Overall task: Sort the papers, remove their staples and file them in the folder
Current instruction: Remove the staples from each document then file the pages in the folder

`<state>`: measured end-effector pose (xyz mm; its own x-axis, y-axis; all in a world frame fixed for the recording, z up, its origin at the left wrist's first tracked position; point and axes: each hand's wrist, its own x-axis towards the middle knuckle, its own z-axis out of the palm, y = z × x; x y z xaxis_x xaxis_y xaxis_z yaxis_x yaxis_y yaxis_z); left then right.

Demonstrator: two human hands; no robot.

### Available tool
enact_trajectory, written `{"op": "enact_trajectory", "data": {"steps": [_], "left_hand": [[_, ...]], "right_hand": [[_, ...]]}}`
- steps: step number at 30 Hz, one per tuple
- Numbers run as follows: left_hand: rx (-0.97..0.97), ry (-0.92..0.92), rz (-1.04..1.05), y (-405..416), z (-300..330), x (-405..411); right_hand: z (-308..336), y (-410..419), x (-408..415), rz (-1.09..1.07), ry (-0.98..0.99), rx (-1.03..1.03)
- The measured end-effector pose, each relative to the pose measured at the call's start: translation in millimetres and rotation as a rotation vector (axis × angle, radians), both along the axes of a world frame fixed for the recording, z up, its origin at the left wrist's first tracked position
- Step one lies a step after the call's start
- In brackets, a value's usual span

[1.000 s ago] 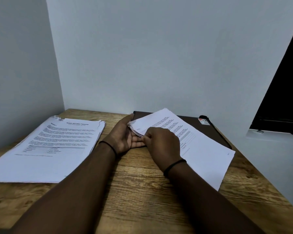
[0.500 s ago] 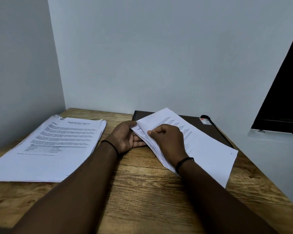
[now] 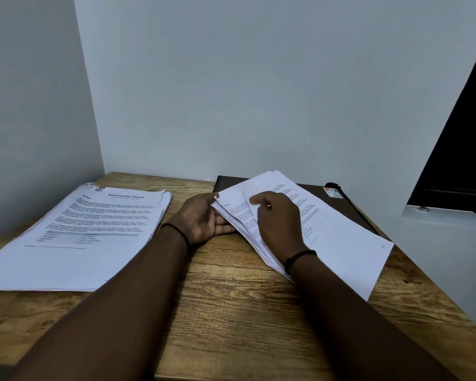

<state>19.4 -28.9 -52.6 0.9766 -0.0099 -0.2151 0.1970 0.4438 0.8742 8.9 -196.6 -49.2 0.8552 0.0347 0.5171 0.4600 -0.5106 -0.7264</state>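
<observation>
Two hands work a sheaf of printed papers (image 3: 341,243) on a wooden table (image 3: 231,312) with pronounced brown grain. The left hand (image 3: 201,218), palm turned up, supports the sheaf's near-left corner from below, thumb resting on the top edge of the lower sheets. The right hand (image 3: 278,224) lies on top with fingers curled, lifting the upper sheets away so that the corner fans open and a lower printed page shows between the two hands. Each wrist carries a thin dark band. The sheaf is white, rectangular, set at a slant, and its far part rests on a flat dark brown folder (image 3: 349,207), closed, against the back wall; a small red-and-white label (image 3: 331,192) sits near the folder's far right corner. To the left, well apart, a thicker stack of papers (image 3: 74,237) lies flat, its top corners ragged and torn, the top page bearing text and a table.
</observation>
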Motion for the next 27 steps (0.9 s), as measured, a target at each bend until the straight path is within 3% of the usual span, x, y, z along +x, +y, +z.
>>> {"op": "enact_trajectory", "data": {"steps": [6,19,22,27], "left_hand": [[-0.027,-0.018,-0.028,0.9,0.7,-1.9],[-0.005,-0.032,-0.052,0.1,2.9,-5.3],[-0.012,-0.035,-0.057,-0.1,2.8,-5.2],[-0.029,-0.022,-0.052,0.0,3.0,-3.6]], "right_hand": [[-0.5,3.1,-6.1,0.105,0.001,-0.192],[4.7,1.0,-7.3,0.07,-0.035,-0.323],[5.7,0.5,-7.3,0.066,-0.027,-0.3],[3.7,-1.9,-3.4,0.02,-0.05,-0.097]]}}
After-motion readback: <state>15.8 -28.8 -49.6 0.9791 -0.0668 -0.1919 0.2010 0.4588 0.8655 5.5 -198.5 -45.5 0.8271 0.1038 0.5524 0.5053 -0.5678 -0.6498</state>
